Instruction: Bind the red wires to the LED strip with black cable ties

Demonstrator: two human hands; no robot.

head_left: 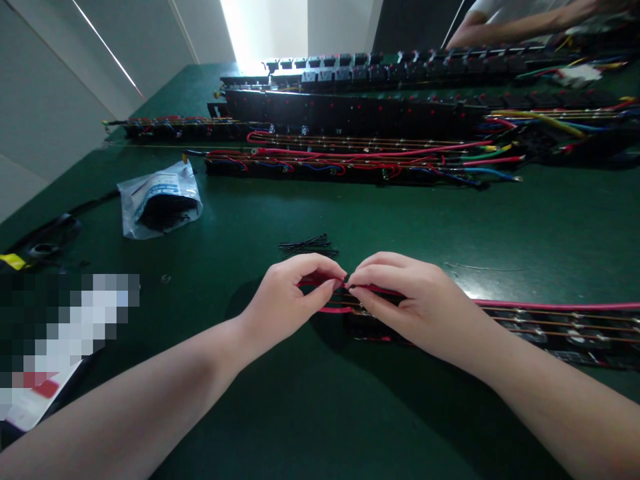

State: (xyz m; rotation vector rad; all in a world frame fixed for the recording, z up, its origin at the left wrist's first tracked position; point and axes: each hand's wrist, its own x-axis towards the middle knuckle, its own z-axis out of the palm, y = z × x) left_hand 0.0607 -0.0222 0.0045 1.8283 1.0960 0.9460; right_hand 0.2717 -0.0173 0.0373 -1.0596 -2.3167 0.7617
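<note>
My left hand (290,293) is closed in a pinch at the end of a long wired strip, its fingertips on a red wire (336,310). Right beside it, my right hand (413,283) pinches a tiny dark piece that looks like a black cable tie (352,287) against the same wire. Most of that piece is hidden by the fingers. Under and beyond my right hand runs the black strip (575,333), with copper-coloured rods and a red wire along its far edge. Just past my fingertips lies a small pile of black cable ties (310,245).
An opened clear bag (160,200) of black ties lies at the left. Several wired black strips (320,167) stretch across the back of the green table (240,413). A pixelated white object (75,353) sits near left. Another person's arm (520,30) shows at far right.
</note>
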